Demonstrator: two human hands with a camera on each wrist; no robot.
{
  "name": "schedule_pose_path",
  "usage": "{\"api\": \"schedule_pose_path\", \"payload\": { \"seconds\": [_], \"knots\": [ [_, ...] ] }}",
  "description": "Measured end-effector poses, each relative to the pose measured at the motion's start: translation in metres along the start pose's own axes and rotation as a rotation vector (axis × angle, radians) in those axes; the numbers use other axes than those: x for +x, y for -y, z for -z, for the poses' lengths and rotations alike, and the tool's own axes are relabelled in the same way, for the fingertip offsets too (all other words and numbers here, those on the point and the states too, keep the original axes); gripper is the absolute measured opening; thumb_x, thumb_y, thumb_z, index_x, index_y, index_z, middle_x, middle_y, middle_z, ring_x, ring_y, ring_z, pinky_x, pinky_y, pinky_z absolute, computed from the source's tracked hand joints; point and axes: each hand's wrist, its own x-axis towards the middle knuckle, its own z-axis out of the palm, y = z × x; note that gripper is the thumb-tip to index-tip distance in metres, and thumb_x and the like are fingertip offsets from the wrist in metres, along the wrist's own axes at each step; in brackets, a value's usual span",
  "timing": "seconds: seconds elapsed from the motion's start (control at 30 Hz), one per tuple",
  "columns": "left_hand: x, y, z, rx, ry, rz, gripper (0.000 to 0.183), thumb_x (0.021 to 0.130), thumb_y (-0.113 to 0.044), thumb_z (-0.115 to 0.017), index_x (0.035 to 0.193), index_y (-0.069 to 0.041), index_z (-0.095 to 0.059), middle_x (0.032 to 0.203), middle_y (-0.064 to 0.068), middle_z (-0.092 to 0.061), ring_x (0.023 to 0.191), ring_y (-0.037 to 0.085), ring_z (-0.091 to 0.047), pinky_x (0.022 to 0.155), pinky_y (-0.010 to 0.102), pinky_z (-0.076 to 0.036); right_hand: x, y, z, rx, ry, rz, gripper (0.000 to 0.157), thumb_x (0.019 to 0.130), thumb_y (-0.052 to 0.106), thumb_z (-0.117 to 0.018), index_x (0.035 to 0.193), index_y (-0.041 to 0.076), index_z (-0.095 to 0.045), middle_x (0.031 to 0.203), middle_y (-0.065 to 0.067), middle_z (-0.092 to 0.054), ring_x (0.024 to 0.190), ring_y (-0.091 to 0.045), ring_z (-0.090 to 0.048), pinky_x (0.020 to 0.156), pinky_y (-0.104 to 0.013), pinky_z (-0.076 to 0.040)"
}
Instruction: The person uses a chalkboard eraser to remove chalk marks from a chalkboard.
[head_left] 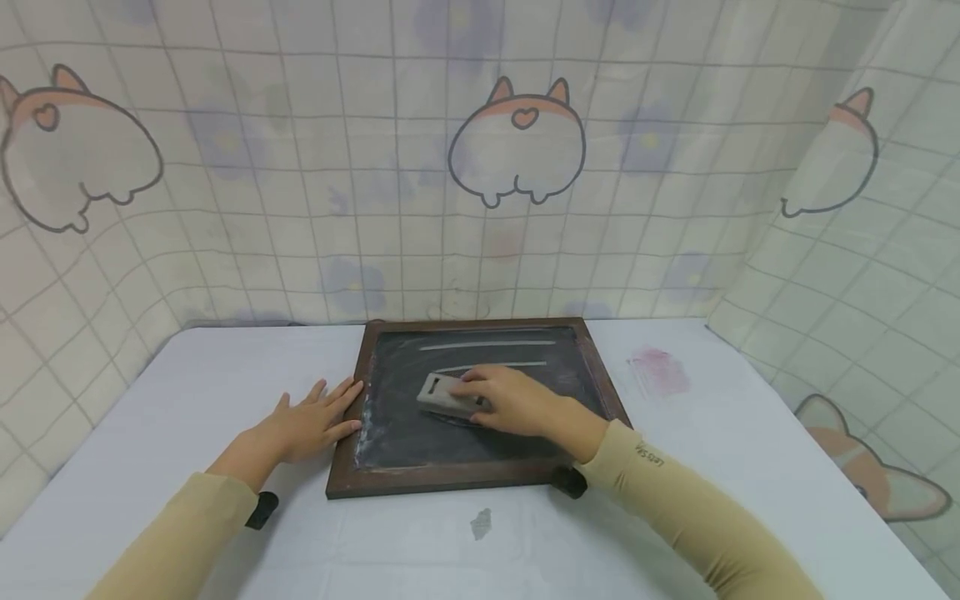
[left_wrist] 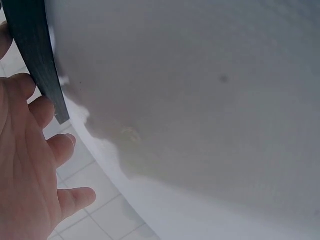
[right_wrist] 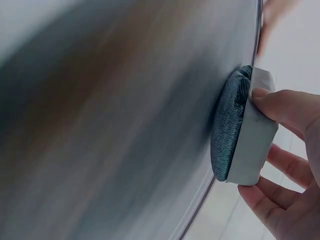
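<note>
A chalkboard [head_left: 420, 450] in a dark brown wooden frame lies on the white table. Two white chalk lines [head_left: 487, 345] run across its upper part, the lower one ending near the eraser. My right hand [head_left: 517, 404] grips a light grey chalkboard eraser [head_left: 442, 393] between thumb and fingers. In the right wrist view, the dark fabric pad [right_wrist: 230, 130] of the eraser faces the board's surface. At the board's left edge, my left hand [head_left: 303, 425] rests with fingers spread, fingertips on the frame. The left wrist view has those fingers [left_wrist: 42, 111] beside the frame's edge.
A pink smudge [head_left: 660, 372] marks the table right of the board, and a small grey-green patch [head_left: 481, 523] is in front of it. Behind stands a checked curtain [head_left: 315, 167] with cartoon animals. Dark wrist straps [head_left: 262, 510] show below both wrists.
</note>
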Motion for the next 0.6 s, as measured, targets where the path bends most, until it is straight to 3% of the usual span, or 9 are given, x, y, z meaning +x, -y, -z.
{"api": "schedule_pose_path", "payload": {
  "seconds": [0.13,0.27,0.4,0.6],
  "knots": [
    [0.000,-0.002,0.000,0.002,0.006,0.005,0.076,0.108,-0.055,-0.040,0.164,-0.008,-0.022,0.168,0.018,-0.018,0.149,0.053,-0.017,0.108,0.082,-0.009,0.015,0.031,-0.006,-0.003,0.052,0.088,0.049,0.098,0.023,-0.073,0.145,0.015,-0.061,0.144,-0.012,-0.057,0.126,-0.029,-0.059,0.104,-0.041,-0.050],
    [0.000,-0.002,-0.001,0.009,0.004,0.012,0.075,0.108,-0.055,-0.041,0.164,-0.008,-0.022,0.168,0.018,-0.019,0.149,0.053,-0.018,0.108,0.082,-0.009,0.019,0.038,-0.008,0.027,0.061,0.084,0.049,0.099,0.023,-0.073,0.146,0.017,-0.061,0.145,-0.010,-0.056,0.127,-0.027,-0.059,0.104,-0.039,-0.050],
    [0.001,-0.001,-0.002,0.000,0.005,0.009,0.076,0.108,-0.056,-0.041,0.164,-0.008,-0.022,0.168,0.018,-0.018,0.150,0.052,-0.017,0.108,0.082,-0.008,0.010,0.020,-0.008,0.071,0.034,0.021,0.048,0.098,0.021,-0.073,0.145,0.015,-0.062,0.145,-0.012,-0.056,0.128,-0.029,-0.059,0.104,-0.042,-0.050],
    [0.003,0.007,-0.004,0.004,0.004,-0.009,0.081,0.106,-0.064,-0.035,0.165,-0.011,-0.018,0.170,0.015,-0.015,0.151,0.050,-0.014,0.109,0.082,-0.006,-0.023,-0.033,-0.001,0.059,-0.064,-0.128,0.051,0.095,0.017,-0.077,0.143,0.010,-0.062,0.140,-0.018,-0.058,0.120,-0.034,-0.063,0.095,-0.047,-0.054]
  ]
}}
